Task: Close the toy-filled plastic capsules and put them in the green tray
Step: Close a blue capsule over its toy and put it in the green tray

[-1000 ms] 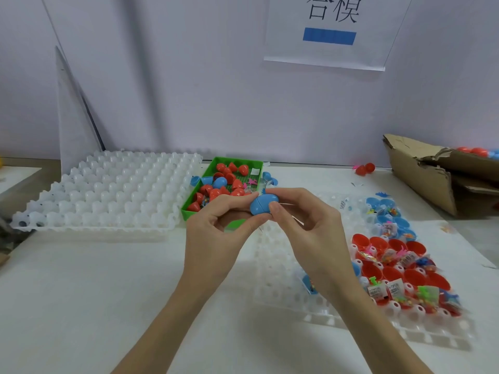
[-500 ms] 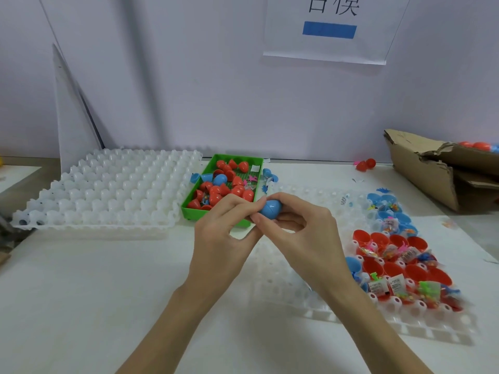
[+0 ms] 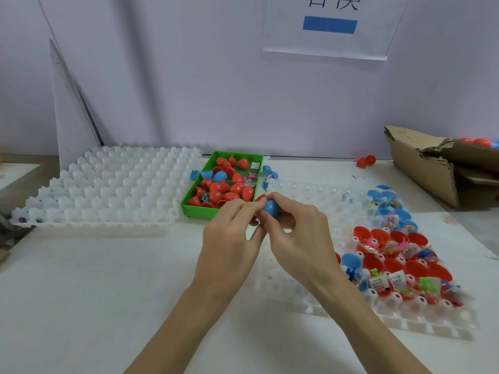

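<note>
- Both hands have drifted toward the green tray (image 3: 195, 209) over the last second; the blue capsule (image 3: 270, 207) now sits just off its near right corner, held above the desk (image 3: 108, 279).
- Capsule halves look more fully seated than a second ago, no gap visible. Likely closed, can't confirm the snap.
- Left hand (image 3: 229, 238) grip: fingertips pinching the capsule's left end. Right hand (image 3: 297, 233) grip: thumb and fingers pinching the right side.
- Means: closing step about done, drop into tray is next.
- Open filled capsules (image 3: 391, 255) still wait in the white holder (image 3: 405, 322) at right; plenty left.
</note>
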